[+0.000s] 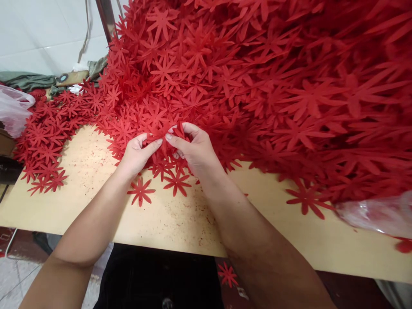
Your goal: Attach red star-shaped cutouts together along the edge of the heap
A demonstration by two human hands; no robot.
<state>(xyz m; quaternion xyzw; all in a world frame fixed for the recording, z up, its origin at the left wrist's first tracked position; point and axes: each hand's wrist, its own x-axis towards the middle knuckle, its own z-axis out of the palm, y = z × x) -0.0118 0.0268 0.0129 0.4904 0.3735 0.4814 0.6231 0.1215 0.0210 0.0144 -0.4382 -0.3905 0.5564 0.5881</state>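
Observation:
Both hands meet at the near edge of a big heap of red flower-shaped cutouts [199, 81]. My left hand [139, 152] pinches a red flower cutout [163, 145] between thumb and fingers. From the other side, my right hand [193, 148] grips the same red material, its thumb tip close to the left thumb. Petals stick up between the right thumb and forefinger. Whether one cutout or a few layers are held, I cannot tell. Just below the hands, two single red flowers lie flat on the pale tabletop [93, 171].
A smaller drift of red flowers [48, 141] curves along the table's left side, beside a white plastic bag [14, 107]. Clear plastic [380, 212] lies at the right edge, near a stray flower [305, 199]. Green cloth [28, 80] sits by the tiled wall. One flower [228, 274] is below the table.

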